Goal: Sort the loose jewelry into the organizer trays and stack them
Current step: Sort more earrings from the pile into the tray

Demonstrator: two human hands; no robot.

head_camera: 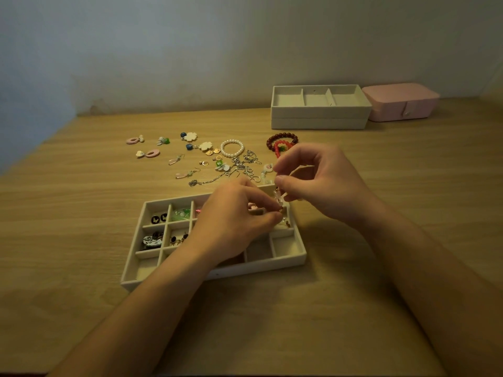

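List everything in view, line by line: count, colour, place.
table: one, light wood, under everything.
near tray: one, cream, front centre, partly filled.
stacked trays: two, cream, back right.
box: one, pink, right of stacked trays.
pearl bracelet: one, white, middle of the loose pile.
bead bracelets: two, dark red and bright red, right of pearl bracelet.
hoop earrings: two, pink, left of pile.
flower earrings: two, white with blue, back of pile.
chains: tangled, count unclear, silver, behind near tray.
butterfly studs: two, black, near tray's back-left compartment.
dangling piece: one, pale, held above near tray.
left hand: pinches the piece's lower end.
right hand: pinches its upper end.
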